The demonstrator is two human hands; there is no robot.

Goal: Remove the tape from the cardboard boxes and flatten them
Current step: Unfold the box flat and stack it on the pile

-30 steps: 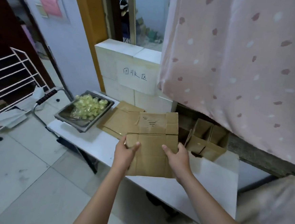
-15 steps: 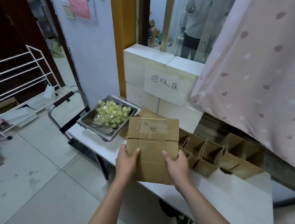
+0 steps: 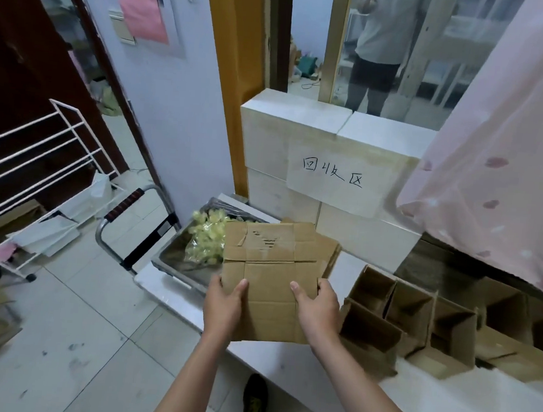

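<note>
A flattened brown cardboard box is held flat above the white table, torn paper marks on its far panel. My left hand grips its left edge, thumb on top. My right hand grips its right edge the same way. Under its far right corner lies a stack of flattened cardboard. To the right, several open cardboard boxes stand in a row on the table, tops open.
A metal tray with crumpled yellowish tape sits at the table's left end. White blocks with a handwritten paper sign stand behind. A pink curtain hangs right. A person stands beyond the opening. A folding step stool is left.
The view has shifted up and left, showing more of the doorway and the person beyond. Both hands keep hold of the flattened box, carried slightly left, now partly over the tray.
</note>
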